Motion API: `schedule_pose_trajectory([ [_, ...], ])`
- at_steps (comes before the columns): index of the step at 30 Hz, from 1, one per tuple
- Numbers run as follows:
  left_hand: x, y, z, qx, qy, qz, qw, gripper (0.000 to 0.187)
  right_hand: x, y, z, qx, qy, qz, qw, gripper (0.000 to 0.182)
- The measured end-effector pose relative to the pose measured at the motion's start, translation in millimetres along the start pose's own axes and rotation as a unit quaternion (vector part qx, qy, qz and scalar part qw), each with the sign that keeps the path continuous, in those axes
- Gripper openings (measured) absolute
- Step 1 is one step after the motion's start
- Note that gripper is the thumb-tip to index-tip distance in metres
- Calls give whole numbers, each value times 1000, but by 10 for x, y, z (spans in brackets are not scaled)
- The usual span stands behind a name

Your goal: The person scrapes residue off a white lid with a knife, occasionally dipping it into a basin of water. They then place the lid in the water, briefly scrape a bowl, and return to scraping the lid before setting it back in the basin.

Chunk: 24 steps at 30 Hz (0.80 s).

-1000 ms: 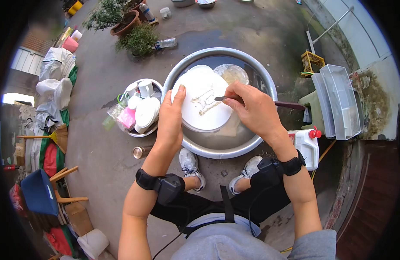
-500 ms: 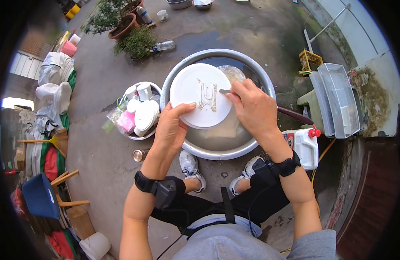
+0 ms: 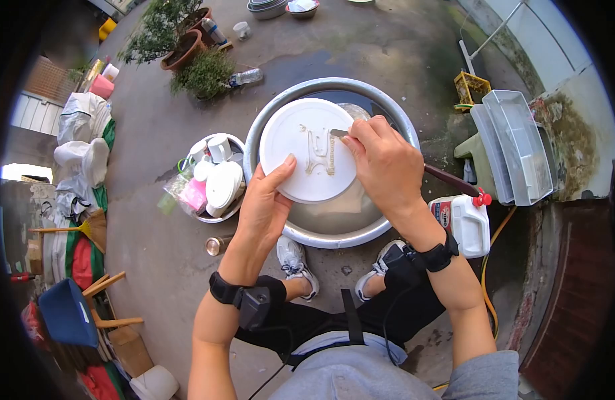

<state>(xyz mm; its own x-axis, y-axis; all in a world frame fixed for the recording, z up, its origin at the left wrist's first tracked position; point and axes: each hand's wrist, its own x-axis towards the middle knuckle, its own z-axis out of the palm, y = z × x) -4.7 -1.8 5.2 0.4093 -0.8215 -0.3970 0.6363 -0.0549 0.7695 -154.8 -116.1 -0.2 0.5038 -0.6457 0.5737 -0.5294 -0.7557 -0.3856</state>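
- Large metal basin (image 3: 334,241): on the ground ahead of the feet, cloudy water inside.
- Smaller basin (image 3: 239,143): to the left, piled with white pieces and 1 pink item.
- White disc (image 3: 301,143): held over the large basin, marked face up.
- Right hand (image 3: 391,163): fingers curled closed around a brown-handled tool (image 3: 449,177), handle jutting out to the right.
- Left hand (image 3: 264,208): partly closed on the disc's near edge, thumb on top, other fingers mostly hidden.
- Tan streaks (image 3: 331,159): on the disc, tool tip beside them; contact unclear.

Forearms (image 3: 462,287) angle forward, both hands (image 3: 391,163) gripping, right fingertips (image 3: 353,141) pinched together
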Motion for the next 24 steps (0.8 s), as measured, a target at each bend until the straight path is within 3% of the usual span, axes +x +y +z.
schedule_pose_trajectory([
  [24,-33,-109,18,-28,20,24,999,49,-88,-72,72,-27,-22,-33,999,13],
])
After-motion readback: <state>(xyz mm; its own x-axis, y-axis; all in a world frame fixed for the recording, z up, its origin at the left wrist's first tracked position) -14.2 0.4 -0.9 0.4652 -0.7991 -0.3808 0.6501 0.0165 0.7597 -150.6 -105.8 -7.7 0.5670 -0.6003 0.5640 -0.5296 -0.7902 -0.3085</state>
